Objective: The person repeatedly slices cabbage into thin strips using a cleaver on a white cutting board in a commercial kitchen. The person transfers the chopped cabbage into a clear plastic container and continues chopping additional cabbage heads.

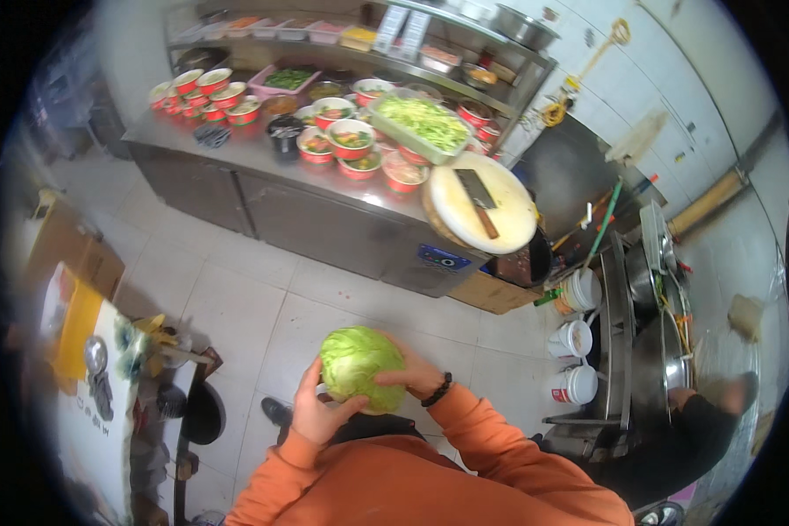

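A pale green cabbage head [358, 365] is held in front of my body, above the tiled floor. My left hand [317, 407] grips its left side and underside, the thumb lying across the bottom. On the other side, my right hand [415, 371] wraps around it with the thumb pressed on the leaves. Farther ahead, a round chopping board [516, 214] sits at the right end of the steel counter [315, 223], bearing a cleaver [475, 191] with a wooden handle. Beside the board, a plastic tub of chopped green vegetable [427, 125] rests over red paper bowls.
Red paper bowls [350, 138] crowd the counter beneath a steel shelf [342, 46]. White buckets [575, 384] stand on the right floor near a stove. A co-worker in dark sleeves [690, 440] is at the right. At left are a white table [98, 421] and a cardboard box [85, 250].
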A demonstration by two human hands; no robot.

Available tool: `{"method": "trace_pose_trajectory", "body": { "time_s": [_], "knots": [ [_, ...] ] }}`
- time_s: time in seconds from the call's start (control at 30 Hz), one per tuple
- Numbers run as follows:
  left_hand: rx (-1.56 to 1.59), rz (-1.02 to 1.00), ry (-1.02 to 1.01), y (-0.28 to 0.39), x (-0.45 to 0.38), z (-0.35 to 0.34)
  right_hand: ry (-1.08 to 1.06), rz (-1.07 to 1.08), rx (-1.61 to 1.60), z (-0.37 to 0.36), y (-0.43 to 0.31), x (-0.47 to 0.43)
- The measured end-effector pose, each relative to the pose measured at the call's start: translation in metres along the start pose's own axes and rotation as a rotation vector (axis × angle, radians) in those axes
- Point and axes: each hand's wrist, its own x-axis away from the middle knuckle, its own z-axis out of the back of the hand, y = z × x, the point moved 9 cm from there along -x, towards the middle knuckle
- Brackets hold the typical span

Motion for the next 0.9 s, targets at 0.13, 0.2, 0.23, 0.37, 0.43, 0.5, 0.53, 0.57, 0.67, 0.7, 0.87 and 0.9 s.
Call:
{"method": "trace_pose_trajectory", "body": {
  "time_s": [0.13, 0.2, 0.23, 0.37, 0.43, 0.5, 0.53, 0.57, 0.67, 0.7, 0.87, 0.9],
  "knots": [
    [-0.029, -0.132, -0.216, 0.024, -0.048, -0.098, 0.176, 0.071, -0.393, 0.109, -0.01, 0.07],
    [0.069, -0.02, -0.278, 0.014, -0.086, -0.135, 0.273, 0.129, -0.627, 0.155, -0.001, 0.095],
    [0.116, 0.061, -0.305, 0.005, -0.107, -0.155, 0.326, 0.162, -0.747, 0.177, 0.005, 0.106],
    [0.123, 0.168, -0.41, -0.009, -0.197, -0.234, 0.526, 0.387, -0.87, 0.261, 0.002, 0.132],
    [0.016, 0.221, -0.463, -0.017, -0.251, -0.276, 0.622, 0.459, -0.887, 0.3, -0.008, 0.144],
    [-0.081, 0.224, -0.495, -0.02, -0.312, -0.322, 0.677, 0.503, -0.882, 0.339, -0.029, 0.154],
    [-0.133, 0.207, -0.501, -0.02, -0.344, -0.348, 0.656, 0.551, -0.878, 0.356, -0.045, 0.157],
    [-0.186, 0.208, -0.495, -0.021, -0.376, -0.372, 0.796, 0.541, -0.856, 0.382, -0.054, 0.164],
    [-0.619, -0.116, -0.269, 0.001, -0.465, -0.428, 1.044, 0.56, -0.76, 0.438, -0.091, 0.183],
    [-0.706, -0.176, -0.214, 0.006, -0.486, -0.443, 1.058, 0.558, -0.719, 0.454, -0.107, 0.183],
    [-1.042, 0.055, -0.217, -0.029, -0.535, -0.474, 1.122, 0.51, -0.509, 0.55, -0.18, 0.161],
    [-1.009, 0.047, -0.229, -0.033, -0.538, -0.477, 1.15, 0.477, -0.486, 0.574, -0.19, 0.152]
  ]
}}
